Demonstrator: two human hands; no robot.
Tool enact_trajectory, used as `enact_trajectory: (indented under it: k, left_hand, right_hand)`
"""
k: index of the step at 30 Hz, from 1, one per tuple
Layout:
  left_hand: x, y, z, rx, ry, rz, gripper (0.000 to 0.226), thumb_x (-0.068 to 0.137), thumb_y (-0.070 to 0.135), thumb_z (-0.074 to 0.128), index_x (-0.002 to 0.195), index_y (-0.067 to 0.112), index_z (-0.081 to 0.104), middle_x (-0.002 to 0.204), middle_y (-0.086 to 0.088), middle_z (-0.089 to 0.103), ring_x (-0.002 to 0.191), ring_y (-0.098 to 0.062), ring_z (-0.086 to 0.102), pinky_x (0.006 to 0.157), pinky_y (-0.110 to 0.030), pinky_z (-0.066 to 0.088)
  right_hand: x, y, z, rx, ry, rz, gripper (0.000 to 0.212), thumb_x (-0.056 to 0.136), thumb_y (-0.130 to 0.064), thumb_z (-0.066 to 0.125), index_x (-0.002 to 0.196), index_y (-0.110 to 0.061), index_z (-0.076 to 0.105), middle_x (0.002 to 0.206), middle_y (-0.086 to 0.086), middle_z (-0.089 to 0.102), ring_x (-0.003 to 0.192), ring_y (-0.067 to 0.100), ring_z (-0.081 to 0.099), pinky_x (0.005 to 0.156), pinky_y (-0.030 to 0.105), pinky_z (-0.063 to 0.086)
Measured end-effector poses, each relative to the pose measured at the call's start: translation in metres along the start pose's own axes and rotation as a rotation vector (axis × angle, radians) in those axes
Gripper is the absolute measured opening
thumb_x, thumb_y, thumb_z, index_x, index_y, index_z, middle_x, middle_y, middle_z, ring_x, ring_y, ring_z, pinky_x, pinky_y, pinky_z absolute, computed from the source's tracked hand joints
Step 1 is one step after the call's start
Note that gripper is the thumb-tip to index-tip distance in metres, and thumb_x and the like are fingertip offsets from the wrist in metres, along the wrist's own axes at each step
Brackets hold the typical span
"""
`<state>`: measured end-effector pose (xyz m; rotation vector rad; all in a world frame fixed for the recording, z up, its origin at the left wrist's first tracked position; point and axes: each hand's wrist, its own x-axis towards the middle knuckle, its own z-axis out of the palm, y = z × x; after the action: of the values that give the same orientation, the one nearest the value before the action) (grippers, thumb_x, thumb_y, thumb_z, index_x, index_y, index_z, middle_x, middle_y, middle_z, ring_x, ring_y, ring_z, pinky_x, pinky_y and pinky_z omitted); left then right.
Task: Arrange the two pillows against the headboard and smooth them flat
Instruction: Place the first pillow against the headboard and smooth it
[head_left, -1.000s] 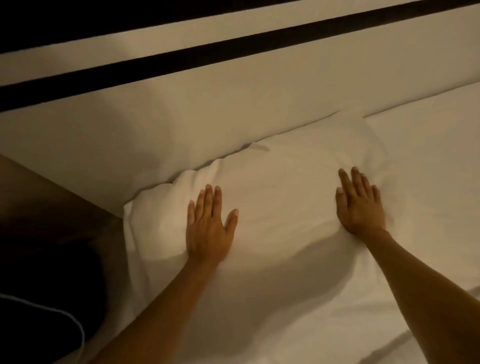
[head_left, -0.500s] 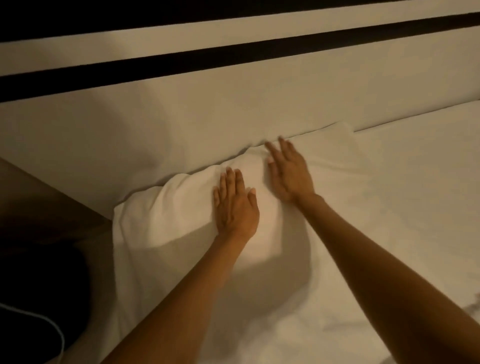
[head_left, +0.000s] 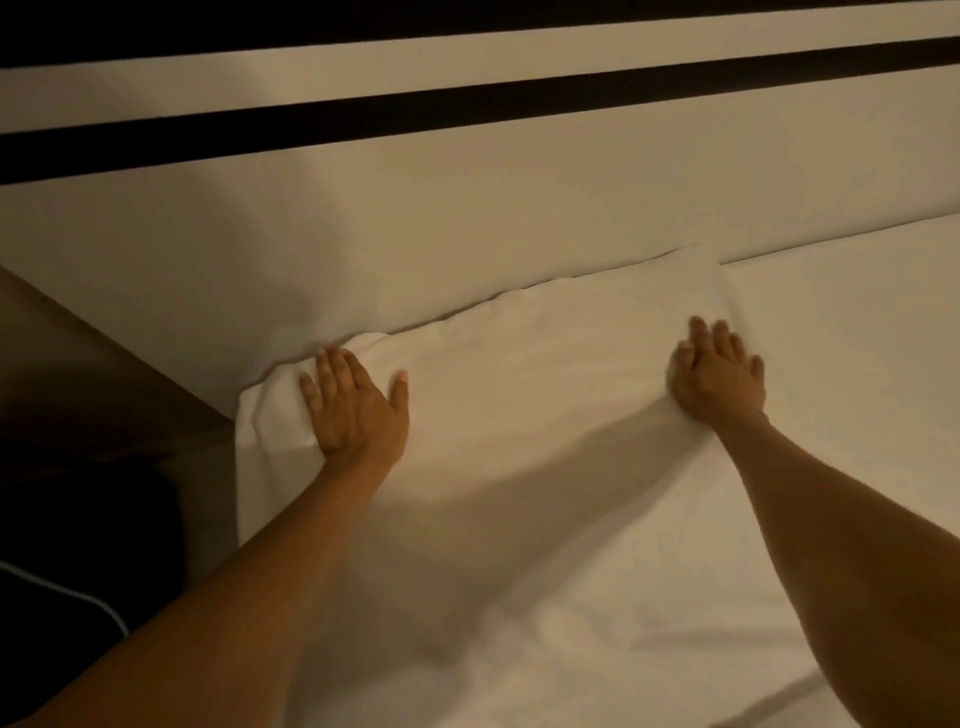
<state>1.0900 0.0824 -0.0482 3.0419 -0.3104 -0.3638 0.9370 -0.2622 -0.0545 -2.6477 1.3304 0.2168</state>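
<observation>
A white pillow (head_left: 530, 374) lies flat on the bed with its far edge against the pale headboard (head_left: 467, 228). My left hand (head_left: 353, 405) presses palm-down on the pillow's left end, fingers spread. My right hand (head_left: 719, 376) presses palm-down near the pillow's right end, fingers apart. Neither hand holds anything. Only one pillow can be told apart from the bedding here.
White bed sheet (head_left: 857, 332) stretches to the right of the pillow and toward me. The headboard carries a dark horizontal stripe (head_left: 467, 109). A dark brown bedside surface (head_left: 78, 374) sits at the left, with a dark object and a thin white cord (head_left: 78, 592) below it.
Both hands were close together at the pillow's top middle half a second ago. They have slid apart, the left toward the left end and the right toward the right end.
</observation>
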Motion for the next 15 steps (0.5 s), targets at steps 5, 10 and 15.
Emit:
enact_trajectory:
  k: [5, 10, 15]
  left_hand:
    - [-0.047, 0.043, -0.014, -0.165, 0.106, 0.106, 0.068, 0.101, 0.043, 0.025, 0.153, 0.002, 0.009, 0.163, -0.013, 0.002, 0.151, -0.025, 0.0, 0.121, -0.041, 0.0]
    - [-0.134, 0.073, 0.027, -0.231, 0.061, 0.509, 0.061, 0.094, 0.043, 0.034, 0.146, 0.011, 0.042, 0.154, -0.01, 0.036, 0.143, -0.027, 0.036, 0.116, -0.038, 0.019]
    - [-0.157, 0.004, 0.061, -0.029, -0.026, 0.591, 0.063, 0.093, 0.053, 0.032, 0.147, 0.021, 0.04, 0.156, -0.002, 0.032, 0.143, -0.019, 0.036, 0.115, -0.037, 0.018]
  right_hand:
    - [-0.028, 0.002, -0.03, 0.023, 0.112, -0.078, 0.055, 0.101, -0.031, 0.026, 0.152, -0.012, 0.024, 0.159, 0.019, 0.022, 0.148, 0.034, 0.019, 0.119, 0.049, 0.019]
    - [-0.12, -0.028, 0.02, 0.094, 0.037, -0.449, 0.054, 0.101, -0.037, 0.017, 0.154, -0.025, 0.024, 0.16, 0.01, 0.023, 0.149, 0.027, 0.021, 0.12, 0.045, 0.021]
    - [-0.156, 0.025, 0.053, 0.123, -0.065, -0.181, 0.055, 0.101, -0.037, 0.012, 0.155, -0.031, 0.006, 0.164, -0.002, 0.001, 0.152, 0.018, 0.002, 0.121, 0.043, 0.002]
